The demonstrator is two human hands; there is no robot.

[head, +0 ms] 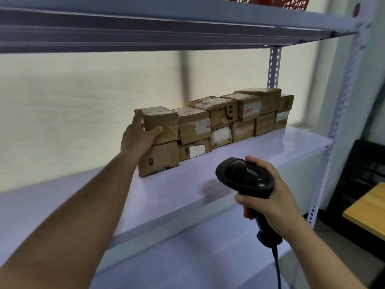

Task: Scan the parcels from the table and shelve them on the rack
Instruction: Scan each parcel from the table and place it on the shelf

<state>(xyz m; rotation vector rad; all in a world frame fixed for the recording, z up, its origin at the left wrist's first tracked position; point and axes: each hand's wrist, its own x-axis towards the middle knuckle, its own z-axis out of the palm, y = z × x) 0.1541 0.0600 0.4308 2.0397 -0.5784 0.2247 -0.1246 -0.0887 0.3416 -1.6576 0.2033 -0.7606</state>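
Rack shelf [239, 161]: pale lilac metal, glossy, seen from the front and slightly left. Upper shelf [145, 28] close overhead, with a red basket [291, 2] on its right end. Perforated rear upright [274, 65] at the shelf's back right corner, front upright [337, 126] at the front right. Pale blind [83, 101] behind the rack.

Right of the rack: a black crate [364, 174] and, nearer, the corner of a yellow-topped table [368, 207].

Row of parcels [245, 113]: brown cardboard boxes, taped, two tiers high, along the back edge of the shelf and ending at the back right corner. Labels blurred, unreadable. The end parcel [164, 122] sits on the upper tier at the row's left end, on a lower box [160, 159] with a barcode on its front.

Left hand [139, 136]: arm stretched forward, fingers up the end parcel's left side, thumb across its front face, clasping that corner.

Right hand [277, 201]: nearer the front edge, wrapped round the handle of a black scanner [243, 174], head aimed toward the row. Cable [278, 268] hangs from the handle's base.
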